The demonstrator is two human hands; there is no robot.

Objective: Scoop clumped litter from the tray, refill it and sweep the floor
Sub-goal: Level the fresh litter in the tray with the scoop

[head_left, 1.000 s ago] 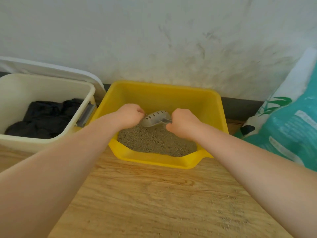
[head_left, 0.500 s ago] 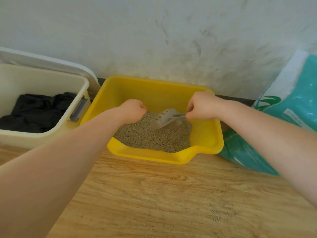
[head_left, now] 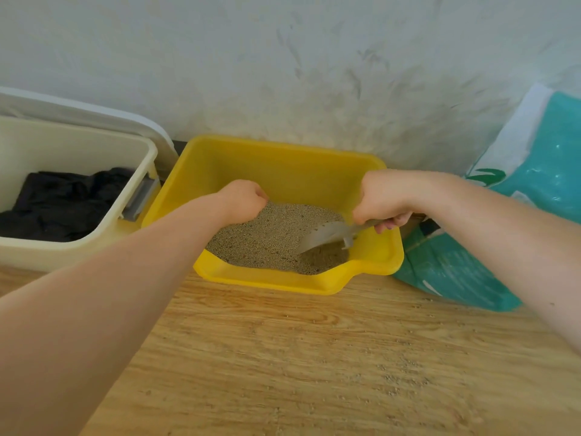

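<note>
Your right hand [head_left: 382,199] grips the grey scoop [head_left: 327,234], its blade dug into litter [head_left: 267,234] at the yellow tray's [head_left: 283,165] right side. Your left hand [head_left: 242,201] hangs fisted above the litter, holding nothing visible.

Yellow tray [head_left: 283,171]; grey scoop [head_left: 327,236]; teal bag [head_left: 540,171].

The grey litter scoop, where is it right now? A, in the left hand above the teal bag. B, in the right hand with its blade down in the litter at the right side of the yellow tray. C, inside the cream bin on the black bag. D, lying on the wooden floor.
B: the right hand grips the handle of the litter scoop, whose blade dips into the litter at the right side of the yellow tray.
</note>
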